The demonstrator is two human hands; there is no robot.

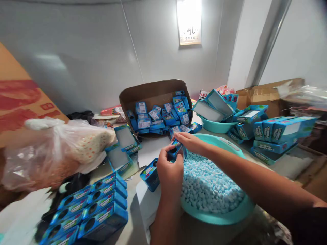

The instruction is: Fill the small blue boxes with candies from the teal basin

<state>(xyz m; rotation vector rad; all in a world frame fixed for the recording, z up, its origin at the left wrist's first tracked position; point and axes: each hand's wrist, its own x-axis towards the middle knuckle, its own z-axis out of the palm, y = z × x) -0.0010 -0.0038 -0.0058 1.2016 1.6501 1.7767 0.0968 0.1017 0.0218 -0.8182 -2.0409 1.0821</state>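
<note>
In the head view, with the clock centred on the held box, the left forearm rises from 6 o'clock. The left hand (168, 166) is bent into a curl, its thumb and fingers closed around the near side of a small blue candy box (176, 147). The right forearm slants in from 4 o'clock, over the basin, and the right hand (190, 141) lies palm down with its fingertips bent over the box's far end. Both hands are clamped on the box, which sits tilted between them, just beyond the upper-left rim of the turquoise basin (219, 218). The box is glossy blue with a dark patch on the face; the fingers hide much of it, and whether its end flap is open is hard to judge.

The basin, at 4 o'clock, holds a heap of pale blue and white candies (209, 183). At 8 o'clock, near the left hand, lies a matching box (150, 174), and farther out stand two rows of packed boxes (102, 217), dark ovals on their upper faces. Blue display trays (125, 137) lie at 9 o'clock. At 11 o'clock, a brown carton (153, 89) contains many similar boxes, jumbled together.
</note>
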